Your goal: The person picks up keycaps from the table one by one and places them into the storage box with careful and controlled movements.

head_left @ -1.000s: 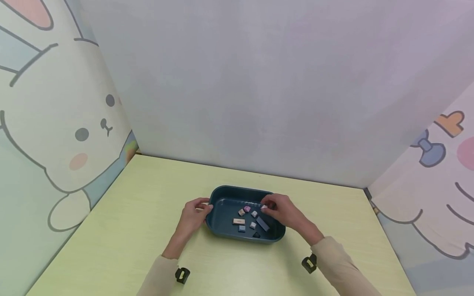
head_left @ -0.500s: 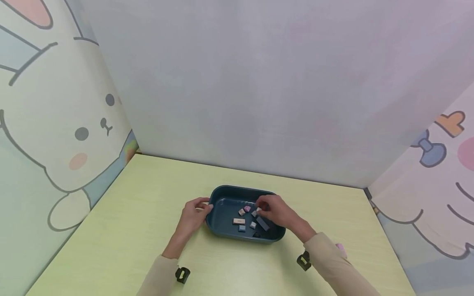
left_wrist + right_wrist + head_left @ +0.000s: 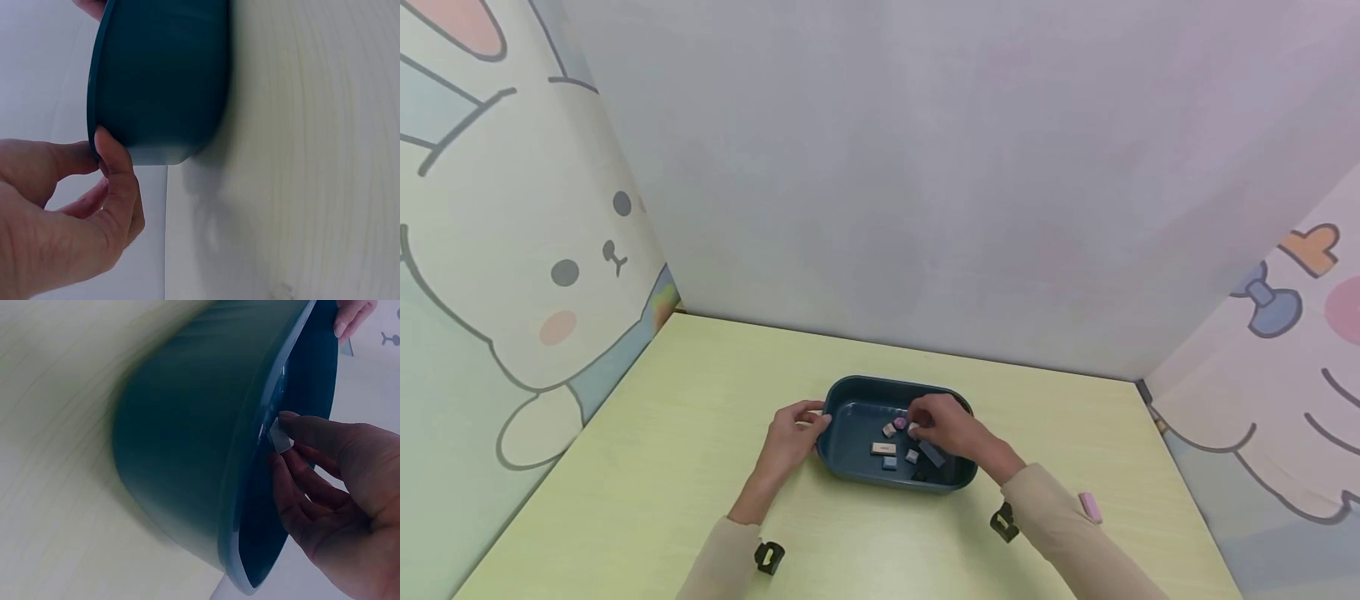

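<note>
A dark teal basin (image 3: 857,477) stands on the table with several small keycaps in it. My left hand (image 3: 792,435) pinches the rim at its left end, thumb and fingers on either side of the wall, as the left wrist view shows. My right hand (image 3: 951,425) reaches inside over the right half. Its thumb and fingers pinch a small white keycap (image 3: 282,436). Near those fingers lie a pink keycap (image 3: 900,423) and a beige keycap (image 3: 889,430). Closer to the front are a long cream keycap (image 3: 883,448), a light blue keycap (image 3: 890,462) and a long grey-blue keycap (image 3: 932,454).
A pink oblong piece (image 3: 1091,507) lies on the pale yellow table (image 3: 730,375), right of the right sleeve. A plain pale wall (image 3: 895,208) rises behind the table, with cartoon-printed panels on both sides.
My right hand has moved left inside the basin, pinching the keycap. The right sleeve shifted left too, uncovering the pink piece on the table. My left hand has stayed at the rim.
</note>
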A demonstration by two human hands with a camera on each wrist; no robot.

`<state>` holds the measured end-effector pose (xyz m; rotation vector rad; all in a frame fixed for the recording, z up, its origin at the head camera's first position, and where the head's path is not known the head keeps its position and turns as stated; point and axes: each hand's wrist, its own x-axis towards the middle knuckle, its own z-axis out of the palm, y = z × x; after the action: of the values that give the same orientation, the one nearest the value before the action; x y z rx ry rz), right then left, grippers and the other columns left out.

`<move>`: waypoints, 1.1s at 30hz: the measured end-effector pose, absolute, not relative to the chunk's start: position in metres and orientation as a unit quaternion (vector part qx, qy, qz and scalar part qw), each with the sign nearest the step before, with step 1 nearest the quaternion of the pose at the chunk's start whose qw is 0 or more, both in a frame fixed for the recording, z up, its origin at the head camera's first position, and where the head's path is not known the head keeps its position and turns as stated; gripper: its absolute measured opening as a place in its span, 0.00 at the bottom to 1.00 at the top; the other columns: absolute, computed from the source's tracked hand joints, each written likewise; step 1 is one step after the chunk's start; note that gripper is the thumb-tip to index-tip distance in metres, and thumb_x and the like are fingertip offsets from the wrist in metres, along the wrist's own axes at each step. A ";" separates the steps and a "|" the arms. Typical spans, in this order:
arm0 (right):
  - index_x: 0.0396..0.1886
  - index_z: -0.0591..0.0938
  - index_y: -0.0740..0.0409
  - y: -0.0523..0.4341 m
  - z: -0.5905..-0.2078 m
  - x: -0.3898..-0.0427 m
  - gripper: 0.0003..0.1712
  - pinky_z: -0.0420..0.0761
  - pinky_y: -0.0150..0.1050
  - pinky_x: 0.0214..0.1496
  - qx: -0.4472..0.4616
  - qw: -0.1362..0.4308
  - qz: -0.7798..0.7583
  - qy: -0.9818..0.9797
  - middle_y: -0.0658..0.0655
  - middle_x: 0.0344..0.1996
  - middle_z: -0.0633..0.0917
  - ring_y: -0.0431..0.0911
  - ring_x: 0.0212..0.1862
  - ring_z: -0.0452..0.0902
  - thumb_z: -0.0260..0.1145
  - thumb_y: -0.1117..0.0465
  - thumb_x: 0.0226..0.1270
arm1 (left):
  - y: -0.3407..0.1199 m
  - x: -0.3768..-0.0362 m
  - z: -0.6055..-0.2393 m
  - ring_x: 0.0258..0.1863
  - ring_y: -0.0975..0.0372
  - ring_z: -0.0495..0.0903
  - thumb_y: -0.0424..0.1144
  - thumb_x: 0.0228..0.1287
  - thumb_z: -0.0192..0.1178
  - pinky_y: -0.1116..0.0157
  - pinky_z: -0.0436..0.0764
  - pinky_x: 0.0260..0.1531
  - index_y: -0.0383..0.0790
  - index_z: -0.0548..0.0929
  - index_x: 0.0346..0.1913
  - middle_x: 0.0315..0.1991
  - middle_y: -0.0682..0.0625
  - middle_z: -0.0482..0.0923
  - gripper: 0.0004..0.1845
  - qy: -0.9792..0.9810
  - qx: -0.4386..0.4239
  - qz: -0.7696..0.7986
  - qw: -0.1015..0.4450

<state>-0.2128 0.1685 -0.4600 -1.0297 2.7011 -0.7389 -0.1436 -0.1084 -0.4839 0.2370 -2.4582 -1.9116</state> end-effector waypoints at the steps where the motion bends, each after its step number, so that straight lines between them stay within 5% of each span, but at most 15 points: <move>1: 0.41 0.87 0.62 0.167 -0.460 -0.213 0.06 0.81 0.37 0.39 -0.344 0.082 -0.249 0.902 0.52 0.35 0.85 0.40 0.35 0.77 0.73 0.69 0.65 | -0.108 -0.144 -0.484 0.30 0.50 0.83 0.31 0.71 0.64 0.58 0.84 0.27 0.28 0.83 0.57 0.37 0.41 0.83 0.15 -0.787 0.076 -0.612 0.009; 15: 0.47 0.86 0.67 0.154 -0.463 -0.208 0.10 0.84 0.41 0.43 -0.355 0.120 -0.260 0.890 0.58 0.39 0.87 0.47 0.40 0.83 0.72 0.71 0.66 | -0.109 -0.142 -0.482 0.30 0.51 0.83 0.32 0.71 0.64 0.58 0.84 0.27 0.28 0.82 0.57 0.38 0.41 0.82 0.16 -0.785 0.080 -0.614 0.003; 33: 0.42 0.87 0.64 0.150 -0.469 -0.208 0.07 0.83 0.36 0.40 -0.357 0.137 -0.261 0.886 0.56 0.39 0.87 0.42 0.37 0.81 0.71 0.73 0.65 | -0.107 -0.140 -0.478 0.28 0.55 0.81 0.31 0.71 0.63 0.59 0.83 0.27 0.28 0.83 0.57 0.37 0.42 0.82 0.15 -0.788 0.080 -0.610 0.001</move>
<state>-0.2076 0.1496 -0.4694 -1.0345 2.5652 -0.7539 -0.1400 -0.1074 -0.4781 0.2528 -2.4745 -1.9172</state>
